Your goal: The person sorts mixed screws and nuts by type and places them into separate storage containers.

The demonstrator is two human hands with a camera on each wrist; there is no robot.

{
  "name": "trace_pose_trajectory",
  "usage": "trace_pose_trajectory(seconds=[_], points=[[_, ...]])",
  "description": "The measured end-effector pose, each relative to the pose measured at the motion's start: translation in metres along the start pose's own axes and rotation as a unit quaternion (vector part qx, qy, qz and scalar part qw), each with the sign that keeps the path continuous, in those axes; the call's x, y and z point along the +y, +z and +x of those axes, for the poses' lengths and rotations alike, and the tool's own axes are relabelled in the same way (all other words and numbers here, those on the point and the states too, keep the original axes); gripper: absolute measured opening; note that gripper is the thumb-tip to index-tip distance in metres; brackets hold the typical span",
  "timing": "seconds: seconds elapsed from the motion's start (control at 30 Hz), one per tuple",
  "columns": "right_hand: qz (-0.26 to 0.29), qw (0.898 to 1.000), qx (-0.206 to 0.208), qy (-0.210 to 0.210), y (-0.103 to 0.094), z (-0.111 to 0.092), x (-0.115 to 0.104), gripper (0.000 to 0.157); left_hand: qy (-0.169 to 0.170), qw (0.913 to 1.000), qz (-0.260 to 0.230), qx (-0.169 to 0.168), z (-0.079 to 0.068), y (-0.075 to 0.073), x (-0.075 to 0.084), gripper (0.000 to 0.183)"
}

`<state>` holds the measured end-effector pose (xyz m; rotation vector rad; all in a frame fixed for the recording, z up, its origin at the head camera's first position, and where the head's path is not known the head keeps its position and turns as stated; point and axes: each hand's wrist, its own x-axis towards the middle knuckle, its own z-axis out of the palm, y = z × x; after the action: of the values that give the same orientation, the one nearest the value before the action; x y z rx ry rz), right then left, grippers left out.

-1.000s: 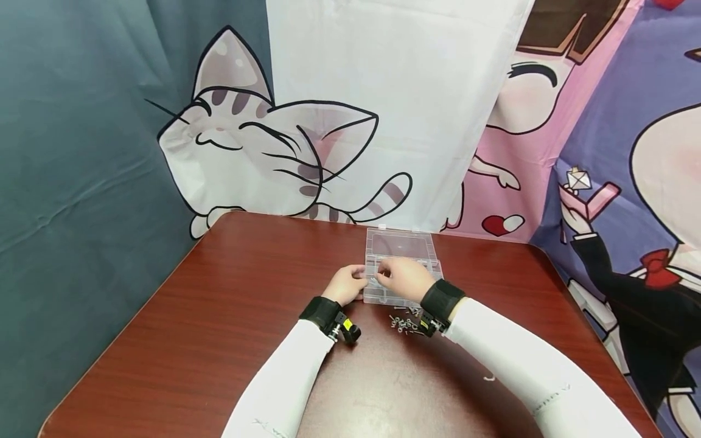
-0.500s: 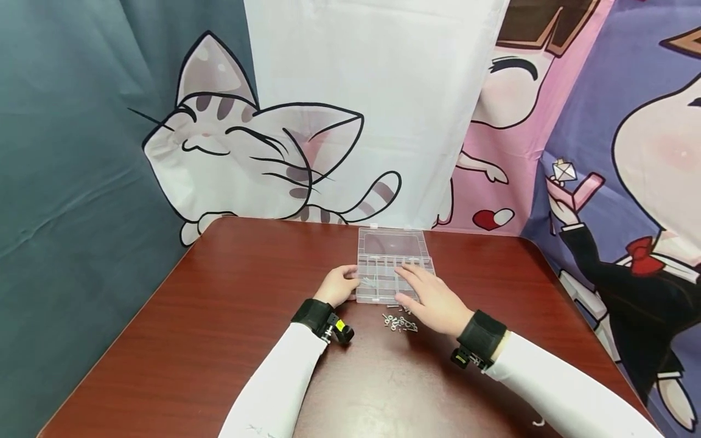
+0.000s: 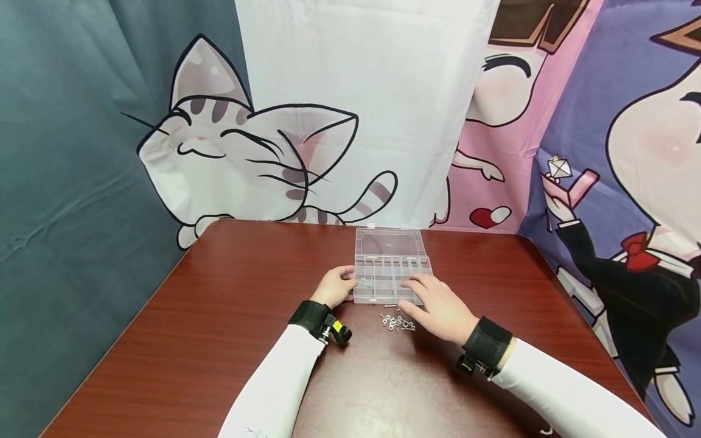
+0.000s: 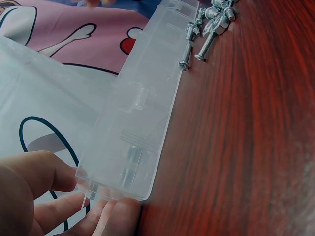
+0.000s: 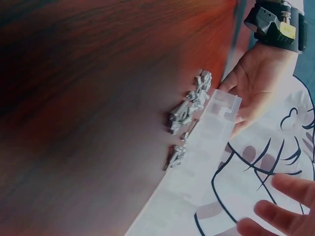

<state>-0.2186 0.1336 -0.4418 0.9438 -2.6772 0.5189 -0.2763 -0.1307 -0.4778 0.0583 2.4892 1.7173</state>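
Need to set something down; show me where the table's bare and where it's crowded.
Bare: the table left of the left hand, right of the box beyond the right hand, and between the sleeves, nearer than the hardware. Crowded: along the box's front, between the hands.

The head view is bright and fairly even, with a pale patch of glare on the table (image 3: 364, 395) between the forearms, nearer the wearer than either hand. A soft shadow darkens the wood below the right hand (image 3: 442, 309), suggesting light from above. The left wrist view is dimmer; past the fingers of the left hand (image 3: 331, 288), the clear box (image 4: 133, 108) looks milky and low in contrast, while the screws (image 4: 210, 27) beyond glint. The right wrist view is hazy, its wood grain smeared opposite the right fingertips.
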Motion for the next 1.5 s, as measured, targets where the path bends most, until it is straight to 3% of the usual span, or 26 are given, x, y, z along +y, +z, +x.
trace_pose_trajectory(seconds=[0.1, 0.2, 0.37, 0.5, 0.73, 1.0, 1.5], points=[[-0.024, 1.000, -0.004, -0.001, 0.001, 0.006, -0.004, 0.028, 0.001, 1.0000, 0.002, 0.000, 0.000, -0.002, 0.002, 0.046], [-0.041, 0.999, -0.036, 0.003, 0.002, 0.013, -0.009, 0.015, 0.002, 1.0000, 0.004, -0.001, 0.001, -0.002, 0.002, 0.046], [-0.056, 0.993, -0.102, 0.020, 0.007, 0.021, -0.016, 0.014, 0.001, 1.0000, -0.001, -0.002, 0.001, -0.001, 0.000, 0.046], [-0.066, 0.990, -0.127, 0.022, 0.014, 0.025, -0.016, 0.016, 0.002, 1.0000, 0.003, -0.002, 0.000, -0.001, -0.001, 0.046], [-0.083, 0.987, -0.136, -0.010, 0.018, 0.028, -0.019, 0.011, 0.005, 0.9999, 0.011, -0.005, 0.001, -0.001, -0.001, 0.045], [-0.090, 0.985, -0.146, -0.005, 0.022, 0.031, -0.024, 0.011, 0.004, 0.9998, 0.018, -0.004, 0.000, -0.002, -0.002, 0.045], [-0.111, 0.986, -0.115, -0.039, 0.031, 0.034, -0.022, 0.015, 0.000, 0.9999, 0.011, -0.003, -0.001, -0.002, 0.000, 0.046]])
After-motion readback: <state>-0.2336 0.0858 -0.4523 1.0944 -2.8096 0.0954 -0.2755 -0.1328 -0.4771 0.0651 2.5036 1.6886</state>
